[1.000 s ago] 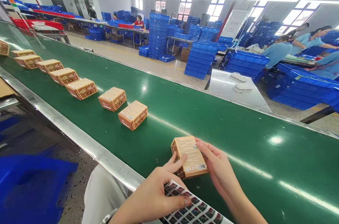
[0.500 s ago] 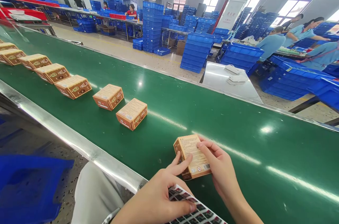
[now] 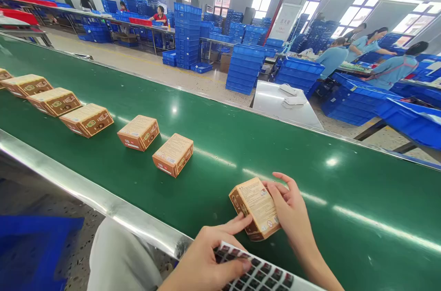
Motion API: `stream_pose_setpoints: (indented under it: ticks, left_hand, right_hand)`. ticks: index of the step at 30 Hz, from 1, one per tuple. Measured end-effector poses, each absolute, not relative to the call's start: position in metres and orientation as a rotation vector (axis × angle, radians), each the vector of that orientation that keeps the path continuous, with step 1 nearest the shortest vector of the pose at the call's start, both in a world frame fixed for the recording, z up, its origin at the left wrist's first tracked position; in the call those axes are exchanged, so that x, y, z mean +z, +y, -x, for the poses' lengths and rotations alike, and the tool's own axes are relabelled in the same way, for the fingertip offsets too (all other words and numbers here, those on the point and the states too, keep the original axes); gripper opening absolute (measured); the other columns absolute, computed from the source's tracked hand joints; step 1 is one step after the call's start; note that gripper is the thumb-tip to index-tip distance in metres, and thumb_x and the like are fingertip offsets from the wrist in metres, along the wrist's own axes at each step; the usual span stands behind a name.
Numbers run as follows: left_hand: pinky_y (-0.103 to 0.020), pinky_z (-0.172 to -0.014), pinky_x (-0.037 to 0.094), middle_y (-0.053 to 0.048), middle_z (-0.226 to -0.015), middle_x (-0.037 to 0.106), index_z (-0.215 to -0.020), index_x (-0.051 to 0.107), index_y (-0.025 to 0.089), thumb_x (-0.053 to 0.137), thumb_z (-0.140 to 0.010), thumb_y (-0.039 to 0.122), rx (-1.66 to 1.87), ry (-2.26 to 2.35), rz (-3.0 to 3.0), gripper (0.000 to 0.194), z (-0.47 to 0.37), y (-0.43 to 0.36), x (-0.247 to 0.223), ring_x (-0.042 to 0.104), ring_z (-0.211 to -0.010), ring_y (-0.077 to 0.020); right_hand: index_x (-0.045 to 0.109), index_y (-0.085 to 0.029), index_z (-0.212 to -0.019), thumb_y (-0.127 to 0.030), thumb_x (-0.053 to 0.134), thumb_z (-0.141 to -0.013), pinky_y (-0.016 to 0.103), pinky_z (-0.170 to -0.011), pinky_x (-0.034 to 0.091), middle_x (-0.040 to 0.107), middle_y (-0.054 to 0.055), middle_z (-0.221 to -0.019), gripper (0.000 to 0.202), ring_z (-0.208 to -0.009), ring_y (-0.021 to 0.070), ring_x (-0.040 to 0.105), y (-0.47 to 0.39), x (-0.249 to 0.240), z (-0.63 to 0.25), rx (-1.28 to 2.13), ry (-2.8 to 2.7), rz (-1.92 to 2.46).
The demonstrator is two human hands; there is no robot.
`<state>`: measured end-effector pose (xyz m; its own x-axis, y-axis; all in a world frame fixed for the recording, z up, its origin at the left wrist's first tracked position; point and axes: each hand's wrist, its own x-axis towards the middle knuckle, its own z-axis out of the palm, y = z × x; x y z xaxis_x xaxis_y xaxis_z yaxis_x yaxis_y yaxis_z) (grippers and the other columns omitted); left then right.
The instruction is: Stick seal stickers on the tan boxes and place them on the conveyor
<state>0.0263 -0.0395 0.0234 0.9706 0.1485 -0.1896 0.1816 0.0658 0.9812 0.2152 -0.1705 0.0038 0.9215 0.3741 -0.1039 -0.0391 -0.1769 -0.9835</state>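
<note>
On the green belt [image 3: 361, 181], nearer to its near metal edge [image 3: 113, 208] than to its far edge, a brown carton [image 3: 257, 204] is between the two hands, its printed face upward. The left hand [image 3: 215, 252] is closed on a sheet with small dark pictures [image 3: 267, 277], pinched under the thumb, and its extended fingers touch the carton's left side, while the right hand [image 3: 291, 210] touches the carton's right side with one finger raised, and I cannot tell whether its grip is closed. Similar cartons [image 3: 173, 153] stand apart from it, in a line toward the belt's left end.
</note>
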Motion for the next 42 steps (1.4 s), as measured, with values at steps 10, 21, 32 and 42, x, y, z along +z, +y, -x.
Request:
stream_pose_setpoints:
  ticks: [10,21,32,42]
  left_hand:
    - [-0.024,-0.056,0.025,0.004,-0.062,0.038,-0.065,0.053,0.016,0.062,-0.086,0.055,0.169,0.618,-1.486,0.045,0.011,-0.013,0.03,0.032,-0.06,-0.0118]
    - [-0.025,-0.06,0.034,0.0,-0.067,0.052,-0.072,0.064,0.016,0.063,-0.087,0.053,0.216,0.625,-1.526,0.04,0.016,-0.015,0.042,0.042,-0.065,-0.0145]
    - [-0.023,-0.058,0.033,0.002,-0.063,0.053,-0.072,0.064,0.014,0.07,-0.083,0.047,0.156,0.593,-1.395,0.035,0.028,0.014,0.033,0.045,-0.06,-0.0113]
    - [-0.054,-0.122,0.024,0.002,-0.162,0.036,-0.082,0.078,0.026,0.07,-0.084,0.029,0.211,0.403,-1.869,0.009,0.021,0.019,0.038,0.014,-0.155,-0.0338]
  right_hand:
    - [0.065,-0.03,-0.115,-0.028,0.055,-0.103,0.038,-0.101,0.049,0.065,0.003,-0.128,0.017,-0.121,0.0232,0.058,-0.201,0.06,-0.189,-0.013,-1.433,1.88]
    - [0.064,-0.018,-0.108,-0.006,0.053,-0.098,0.048,-0.093,0.05,0.066,0.013,-0.125,0.019,-0.121,0.0303,0.056,-0.173,0.056,-0.162,-0.397,-1.801,1.789]
    - [0.059,-0.025,-0.123,-0.053,0.059,-0.094,0.047,-0.092,0.052,0.071,0.008,-0.114,0.04,-0.105,0.0291,0.066,-0.124,0.032,-0.197,0.361,-0.715,1.801]
    - [0.036,-0.024,-0.152,-0.039,0.084,-0.07,0.039,-0.097,0.053,0.062,0.009,-0.135,0.097,-0.109,0.0239,0.066,-0.05,0.014,-0.229,0.725,-0.867,1.508]
